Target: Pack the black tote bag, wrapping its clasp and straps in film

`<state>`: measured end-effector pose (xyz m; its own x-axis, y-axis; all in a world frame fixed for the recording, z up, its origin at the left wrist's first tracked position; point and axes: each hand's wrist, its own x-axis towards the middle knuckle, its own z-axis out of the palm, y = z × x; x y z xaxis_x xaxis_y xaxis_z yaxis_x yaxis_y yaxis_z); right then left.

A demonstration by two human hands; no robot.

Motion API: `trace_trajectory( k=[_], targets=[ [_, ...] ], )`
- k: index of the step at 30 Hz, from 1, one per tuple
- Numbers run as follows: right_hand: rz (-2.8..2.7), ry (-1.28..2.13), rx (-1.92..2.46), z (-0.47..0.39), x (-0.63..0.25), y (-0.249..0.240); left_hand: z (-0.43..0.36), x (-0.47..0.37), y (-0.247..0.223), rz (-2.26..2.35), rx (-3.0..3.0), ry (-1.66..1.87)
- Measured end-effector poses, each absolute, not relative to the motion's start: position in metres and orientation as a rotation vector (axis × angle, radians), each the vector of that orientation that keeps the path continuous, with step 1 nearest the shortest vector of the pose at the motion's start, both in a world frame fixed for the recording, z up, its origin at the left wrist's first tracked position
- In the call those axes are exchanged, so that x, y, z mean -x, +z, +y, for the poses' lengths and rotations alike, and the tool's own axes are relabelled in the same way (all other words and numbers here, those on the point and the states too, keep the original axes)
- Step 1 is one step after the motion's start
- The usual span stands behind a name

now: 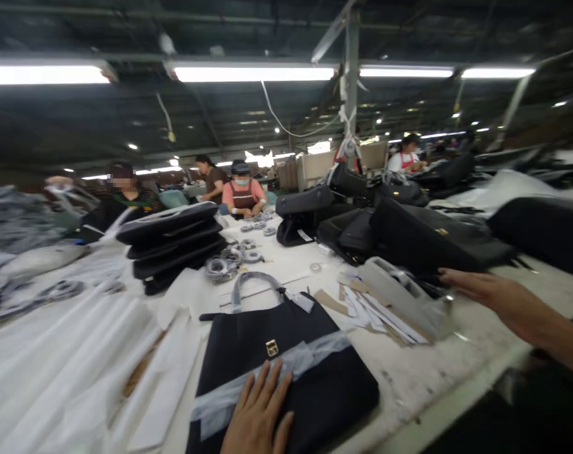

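A black handbag (324, 391) lies flat on the white table, with a gold clasp (272, 347) and a strip of translucent wrapping (314, 357) across it. Its handle (253, 277), wrapped in grey film, points away from me. My left hand (260, 413) rests on the bag's lower part with its fingers spread, partly over the wrapping. On the right, my right hand (498, 299) is stretched out, fingers extended, beside a grey tape dispenser (399, 284) and near a large black bag (423, 236). Nothing shows in its fingers.
White paper strips (376, 315) lie right of the handbag. A stack of black bags (173, 246) stands at back left, with coiled wrapped straps (220, 266) beside it. White wrapping sheets (78, 359) cover the left. Several people sit beyond, one in a pink top (255, 191).
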<state>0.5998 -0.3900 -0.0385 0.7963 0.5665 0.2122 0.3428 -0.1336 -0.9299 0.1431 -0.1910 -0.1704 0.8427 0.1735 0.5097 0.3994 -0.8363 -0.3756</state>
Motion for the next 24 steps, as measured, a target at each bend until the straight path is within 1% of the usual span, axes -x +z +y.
trace_trajectory(
  k=[1, 4, 12, 16, 20, 24],
  targets=[
    [-0.637, 0.326, 1.694, -0.394, -0.596, -0.034, -0.192, -0.143, -0.168, -0.414, 2.535, -0.636],
    [-0.585, 0.398, 1.641, -0.401, -0.585, -0.029, -0.189, -0.143, -0.167, -0.378, 2.529, -0.644],
    [-0.638, 0.340, 1.738, -0.420, -0.575, -0.037, -0.191, -0.142, -0.162, -0.382, 2.565, -0.605],
    [-0.621, 0.305, 1.791, -0.423, -0.565, -0.032, -0.193, -0.141, -0.160, -0.417, 2.658, -0.614],
    [-0.545, 0.185, 1.863, -0.428, -0.559, -0.024, -0.192, -0.141, -0.163, -0.443, 2.693, -0.604],
    [-0.577, 0.177, 2.004, -0.442, -0.564, -0.032, -0.187, -0.140, -0.168, -0.385, 2.638, -0.605]
  ],
)
